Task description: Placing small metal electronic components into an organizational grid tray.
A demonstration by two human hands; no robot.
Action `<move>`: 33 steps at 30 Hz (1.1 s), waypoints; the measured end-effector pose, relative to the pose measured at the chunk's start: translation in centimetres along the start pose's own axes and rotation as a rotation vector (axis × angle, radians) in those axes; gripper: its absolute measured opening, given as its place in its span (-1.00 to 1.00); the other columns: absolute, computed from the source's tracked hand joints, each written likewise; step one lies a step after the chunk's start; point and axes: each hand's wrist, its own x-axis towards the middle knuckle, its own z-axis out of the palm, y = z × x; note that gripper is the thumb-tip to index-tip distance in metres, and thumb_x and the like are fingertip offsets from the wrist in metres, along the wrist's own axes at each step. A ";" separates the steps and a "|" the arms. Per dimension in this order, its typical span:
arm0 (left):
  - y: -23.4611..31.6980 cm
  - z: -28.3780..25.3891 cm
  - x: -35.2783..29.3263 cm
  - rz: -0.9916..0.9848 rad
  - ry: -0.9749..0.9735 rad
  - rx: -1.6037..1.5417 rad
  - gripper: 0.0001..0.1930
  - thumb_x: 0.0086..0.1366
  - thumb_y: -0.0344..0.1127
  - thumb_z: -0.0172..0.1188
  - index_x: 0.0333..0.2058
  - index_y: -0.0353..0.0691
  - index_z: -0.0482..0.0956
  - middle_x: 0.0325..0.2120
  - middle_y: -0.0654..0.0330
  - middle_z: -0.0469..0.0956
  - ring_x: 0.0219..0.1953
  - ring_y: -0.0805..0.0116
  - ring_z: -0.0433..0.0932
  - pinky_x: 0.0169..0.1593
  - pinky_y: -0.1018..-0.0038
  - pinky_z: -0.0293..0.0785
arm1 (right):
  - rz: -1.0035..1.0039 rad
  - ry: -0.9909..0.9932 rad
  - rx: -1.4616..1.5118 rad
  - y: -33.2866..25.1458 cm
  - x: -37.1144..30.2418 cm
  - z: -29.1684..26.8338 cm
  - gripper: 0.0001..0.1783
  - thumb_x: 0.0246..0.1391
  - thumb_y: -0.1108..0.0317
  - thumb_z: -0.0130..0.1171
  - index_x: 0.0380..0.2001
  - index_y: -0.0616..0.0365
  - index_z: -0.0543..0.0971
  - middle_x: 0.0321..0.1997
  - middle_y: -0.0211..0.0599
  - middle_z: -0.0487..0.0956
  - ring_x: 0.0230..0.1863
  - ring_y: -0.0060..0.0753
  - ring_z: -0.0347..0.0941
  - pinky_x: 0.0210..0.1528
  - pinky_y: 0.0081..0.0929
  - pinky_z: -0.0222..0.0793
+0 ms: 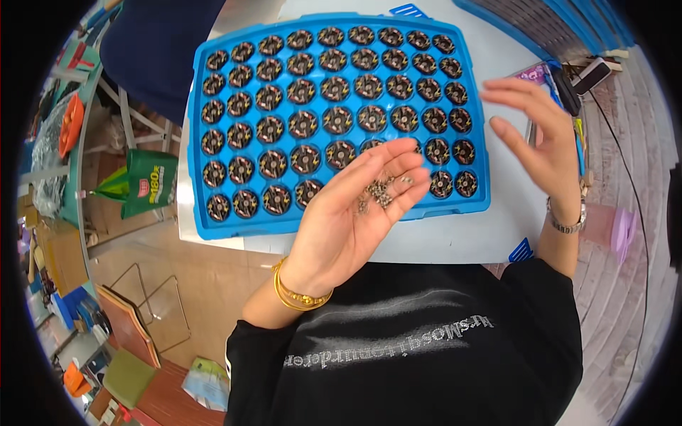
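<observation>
My left hand (339, 226) is palm up over the lower middle of a blue plastic tray (484, 160). In its cupped palm lies a small heap of tiny metal pieces (381, 192), screw-like but too small to make out surely. Rows of round black discs (305, 159) with red and yellow marks and metal centres fill the tray; my left hand and fingers hide some in the lower rows. Just off the tray's right edge, my right hand (538, 131) hovers with fingers apart and nothing visible in it.
The tray sits on a pale table (426, 245). At the back right are stacked blue trays (529, 28), with a white phone-like device (591, 77) beside them. A green bag (150, 183) hangs at the left, and a brown folding chair (130, 326) stands on the floor.
</observation>
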 end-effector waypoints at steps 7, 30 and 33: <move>-0.1 0.7 -0.9 0.025 0.024 -0.034 -0.44 0.57 -0.16 -0.32 0.32 -0.52 0.12 0.29 -0.19 0.26 0.34 0.01 0.28 0.43 0.17 0.19 | -0.190 -0.067 0.291 -2.7 0.4 3.6 -0.74 -0.08 0.57 0.36 -0.24 0.20 0.71 -0.19 -0.24 0.64 -0.12 -0.24 0.57 -0.18 -0.42 0.45; 1.1 -1.0 -2.9 0.042 -0.028 -0.089 -0.40 0.56 -0.12 -0.33 0.37 -0.49 0.06 0.37 -0.15 0.13 0.38 0.07 0.23 0.44 0.19 0.15 | -0.335 -0.036 0.123 -5.5 2.9 6.5 -0.74 -0.29 0.56 0.46 -0.41 0.17 0.67 -0.36 -0.33 0.51 -0.33 -0.39 0.46 -0.40 -0.53 0.34; 1.0 -0.8 -3.1 0.036 0.012 -0.001 -0.40 0.56 -0.13 -0.32 0.37 -0.50 0.04 0.38 -0.11 0.14 0.38 0.09 0.23 0.44 0.19 0.15 | -0.399 0.007 0.052 -5.6 3.3 6.7 -0.73 -0.29 0.46 0.50 -0.42 0.08 0.66 -0.40 -0.40 0.53 -0.42 -0.39 0.49 -0.47 -0.51 0.36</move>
